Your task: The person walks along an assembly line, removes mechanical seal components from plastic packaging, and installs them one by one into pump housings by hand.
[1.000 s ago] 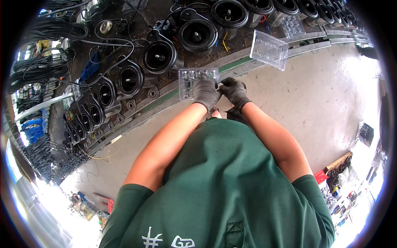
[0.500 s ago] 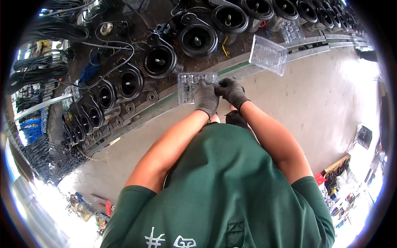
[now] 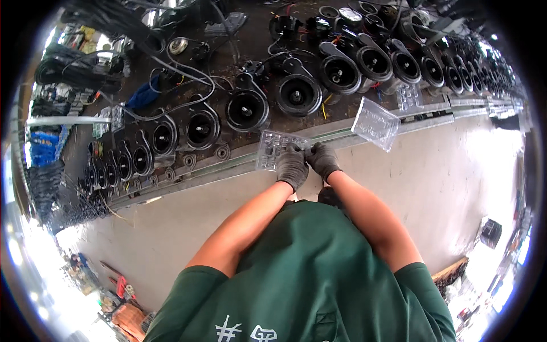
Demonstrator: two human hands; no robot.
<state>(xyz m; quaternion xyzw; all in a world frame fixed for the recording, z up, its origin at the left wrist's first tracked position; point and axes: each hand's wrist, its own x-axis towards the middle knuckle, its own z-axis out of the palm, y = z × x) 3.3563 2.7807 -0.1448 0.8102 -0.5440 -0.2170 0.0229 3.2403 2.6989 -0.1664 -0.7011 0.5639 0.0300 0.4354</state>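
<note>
A clear plastic tray (image 3: 268, 149) with moulded hollows lies at the bench's near edge, its right part covered by my hands. My left hand (image 3: 293, 169), in a dark grey glove, is closed on the tray with its fingers over the hollows. Beside it my right hand (image 3: 323, 161), gloved alike, has its fingers curled together at the tray's right end. What those fingers pinch, if anything, is too small to make out. To the right, a clear plastic lid (image 3: 375, 125) rests across the bench edge, apart from both hands.
Round black pump housings (image 3: 247, 110) with shafts in their middles stand in a long curved row behind the tray. Metal rails (image 3: 239, 166) edge the bench. Black cable bundles (image 3: 77, 77) and a blue cloth-like thing (image 3: 143, 94) lie at the left. Another clear tray (image 3: 409, 98) lies behind the lid.
The whole view has shifted, so the bench and hands appear lower. My hands remain at the tray, their fingers a little closer together. The lid stays on the bench edge.
</note>
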